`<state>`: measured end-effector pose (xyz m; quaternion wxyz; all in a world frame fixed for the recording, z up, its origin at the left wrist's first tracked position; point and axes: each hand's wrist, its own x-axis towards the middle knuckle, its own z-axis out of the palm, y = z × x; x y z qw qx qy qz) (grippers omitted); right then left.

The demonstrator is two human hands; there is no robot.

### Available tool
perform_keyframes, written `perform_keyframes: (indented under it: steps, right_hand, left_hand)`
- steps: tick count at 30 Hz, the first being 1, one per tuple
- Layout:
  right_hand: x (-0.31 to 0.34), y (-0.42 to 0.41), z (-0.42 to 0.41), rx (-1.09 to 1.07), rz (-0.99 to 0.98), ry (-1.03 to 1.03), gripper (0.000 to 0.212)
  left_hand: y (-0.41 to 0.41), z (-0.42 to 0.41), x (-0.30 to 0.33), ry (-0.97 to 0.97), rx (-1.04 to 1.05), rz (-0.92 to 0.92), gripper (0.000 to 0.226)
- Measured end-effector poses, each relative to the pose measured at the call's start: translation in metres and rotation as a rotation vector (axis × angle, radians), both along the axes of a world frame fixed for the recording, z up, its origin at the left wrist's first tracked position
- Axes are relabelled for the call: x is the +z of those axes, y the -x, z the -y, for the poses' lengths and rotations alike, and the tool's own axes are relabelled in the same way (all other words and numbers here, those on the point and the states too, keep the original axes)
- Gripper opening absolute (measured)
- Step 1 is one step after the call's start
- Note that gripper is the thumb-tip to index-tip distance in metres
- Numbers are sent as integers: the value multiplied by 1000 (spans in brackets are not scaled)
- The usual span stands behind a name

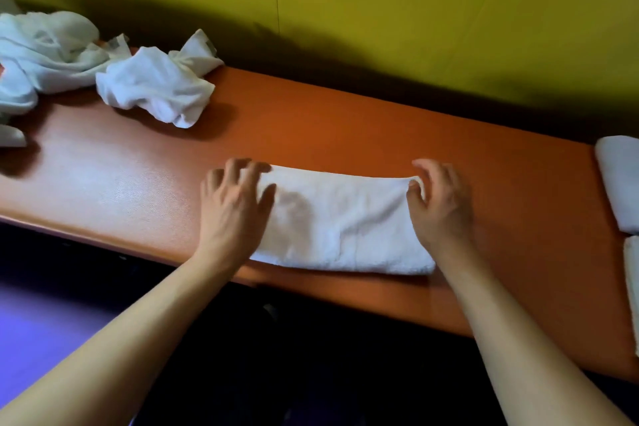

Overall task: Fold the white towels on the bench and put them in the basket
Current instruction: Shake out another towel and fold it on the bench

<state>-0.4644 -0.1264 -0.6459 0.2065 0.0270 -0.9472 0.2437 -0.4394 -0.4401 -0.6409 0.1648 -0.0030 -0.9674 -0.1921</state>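
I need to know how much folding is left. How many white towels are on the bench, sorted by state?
Being folded under the hands: 1
Already folded, right edge: 2
Crumpled, left end: at least 2; the far pile may hold more.
Total: at least 5
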Motion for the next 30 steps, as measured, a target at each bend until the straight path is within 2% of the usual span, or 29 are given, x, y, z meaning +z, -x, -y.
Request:
perform_keyframes:
  steps: [3,5,8,11,14,16,20,26,28,30]
  right_hand:
    - [-6,-1,11,349,44,-203,35]
    - [-16,-4,13,425,151,-277,36]
    - [-19,-19,7,327,324,-264,48]
    - [-10,-53,3,163,349,-283,53]
    - [0,-101,7,20,363,-355,48]
    - [2,-133,13,-21,354,-389,45]
    - [1,-174,24,-30,389,-432,57]
    - [-1,-187,12,58,424,-348,99]
    - [-5,-189,7,105,436,-381,107]
    - [-10,-188,8,97,382,-396,101]
  left_hand:
    - [-29,-31,6,45,-308,69,30]
    - [-46,-50,5,121,-404,226,39]
    - [-59,-65,1,257,-374,354,52]
    - [-60,-76,2,274,-359,387,58]
    - [-58,-91,4,299,-370,433,70]
    - [-59,-103,2,333,-398,434,68]
    - [-63,-118,-4,324,-441,435,61]
    - [-97,-112,3,277,-529,237,49]
    - [-116,-103,-3,233,-602,319,64]
    - [-123,-92,-9,305,-659,409,87]
